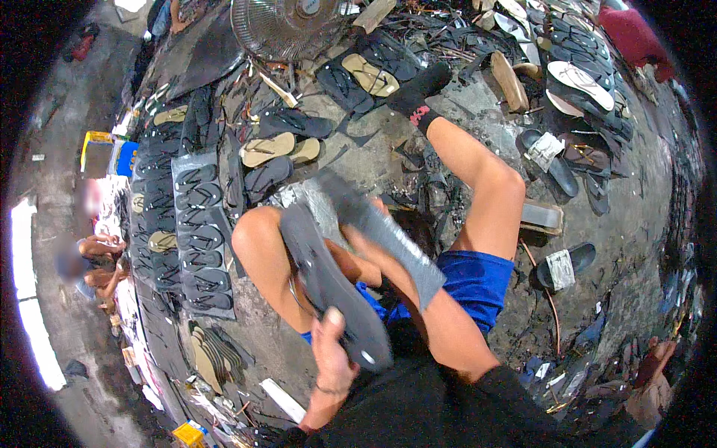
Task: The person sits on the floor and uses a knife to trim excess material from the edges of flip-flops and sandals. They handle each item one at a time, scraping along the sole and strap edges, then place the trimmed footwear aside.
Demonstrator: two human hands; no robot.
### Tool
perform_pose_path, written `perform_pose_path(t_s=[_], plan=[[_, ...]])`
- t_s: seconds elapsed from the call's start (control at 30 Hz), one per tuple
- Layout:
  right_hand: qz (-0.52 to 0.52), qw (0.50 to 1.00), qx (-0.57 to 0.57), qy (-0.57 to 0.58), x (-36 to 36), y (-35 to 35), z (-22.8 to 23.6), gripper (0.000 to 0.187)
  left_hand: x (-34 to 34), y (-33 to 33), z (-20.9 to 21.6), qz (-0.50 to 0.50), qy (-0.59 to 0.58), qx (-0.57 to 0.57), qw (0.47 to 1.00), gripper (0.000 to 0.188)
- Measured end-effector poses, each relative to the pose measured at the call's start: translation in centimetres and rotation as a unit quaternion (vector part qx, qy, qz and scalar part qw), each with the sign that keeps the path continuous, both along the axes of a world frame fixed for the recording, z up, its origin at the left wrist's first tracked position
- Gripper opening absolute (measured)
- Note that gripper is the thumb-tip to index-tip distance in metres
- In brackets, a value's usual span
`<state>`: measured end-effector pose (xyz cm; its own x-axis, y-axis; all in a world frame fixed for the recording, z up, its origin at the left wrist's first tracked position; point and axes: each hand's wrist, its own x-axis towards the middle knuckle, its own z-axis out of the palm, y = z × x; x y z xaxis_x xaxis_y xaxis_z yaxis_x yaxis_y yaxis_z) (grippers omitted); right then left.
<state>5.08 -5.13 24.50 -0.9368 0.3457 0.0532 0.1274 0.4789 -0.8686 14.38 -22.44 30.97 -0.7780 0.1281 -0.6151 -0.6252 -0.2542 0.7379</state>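
My left hand (331, 357) grips the heel end of a dark grey sandal sole (332, 291), thumb on its upper face. The sole lies slanted over my left knee, its narrower middle bending away from me; no strap shows on it. Beside it, my right hand (364, 243) is closed round a long flat grey strip (388, 228), partly hidden behind it and smeared by motion. What the strip is made of I cannot make out. Strip and sole are close together, and whether they touch is not plain.
Rows of black flip-flops (202, 239) lie at the left. Loose tan soles (267, 149) and wooden pieces (509, 82) are scattered ahead. A fan (291, 30) stands at the far side. Sandals with paper wrapped round them (560, 269) lie right. Another person (101, 265) sits far left.
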Motion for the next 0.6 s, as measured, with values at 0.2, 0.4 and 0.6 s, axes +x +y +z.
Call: perform_pose_path(t_s=[0.2,0.4,0.6], plan=[[0.03,0.898,-0.398,-0.184,2.0,2.6,4.5,0.044,-3.2,-1.1,2.5,-0.357,0.188,-0.149,0.903,0.062],[-0.047,0.961,-0.259,0.083,6.6,2.6,8.8,0.033,-12.8,0.7,4.4,-0.184,0.211,-0.103,0.955,0.035],[0.04,0.997,-0.055,0.039,16.3,2.8,6.9,0.031,-13.1,-0.5,7.5,-0.134,0.123,-0.058,0.982,0.039]])
